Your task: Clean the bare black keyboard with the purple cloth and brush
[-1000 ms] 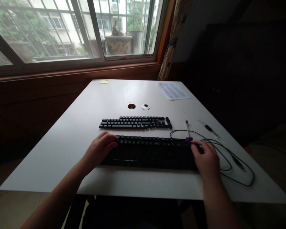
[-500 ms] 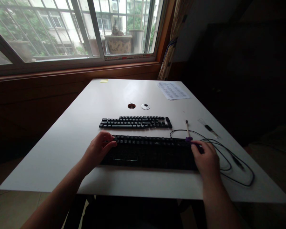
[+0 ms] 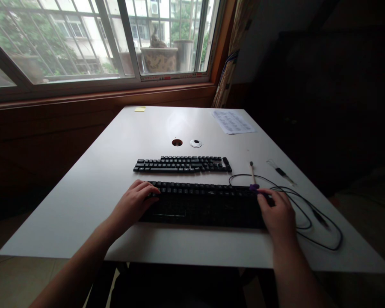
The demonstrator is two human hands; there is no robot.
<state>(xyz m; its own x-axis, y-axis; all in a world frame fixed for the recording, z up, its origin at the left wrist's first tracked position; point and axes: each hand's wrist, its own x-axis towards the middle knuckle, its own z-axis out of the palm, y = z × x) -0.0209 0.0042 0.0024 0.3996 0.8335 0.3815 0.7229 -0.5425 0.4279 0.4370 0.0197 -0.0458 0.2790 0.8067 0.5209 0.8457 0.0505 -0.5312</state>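
Note:
A black keyboard (image 3: 205,209) lies along the front of the white table (image 3: 67,192). Its two back rows carry keycaps, while the front part looks flat and dark, with few details visible. My left hand (image 3: 135,197) rests over the keyboard's left end, fingers stretched onto the back rows and thumb apart below them. At the opposite end, my right hand (image 3: 277,211) grips the keyboard, with its thumb on top and fingers curled at the edge. Just behind the right fingertips is a small purple piece (image 3: 253,187) with a thin dark-tipped stick (image 3: 252,172) standing beyond it.
Loose black keycaps (image 3: 179,164) sit in rows behind the keyboard. A black cable (image 3: 335,226) loops at the right, near a keycap puller-like wire tool (image 3: 280,172). Further back are a cable hole (image 3: 177,143), its white cover (image 3: 195,143), printed paper (image 3: 232,122) and yellow notes (image 3: 140,109).
My left hand has turned over the keyboard's left end, its pinched fingers now stretching out over the back keys. My right hand and the keyboard have stayed in place.

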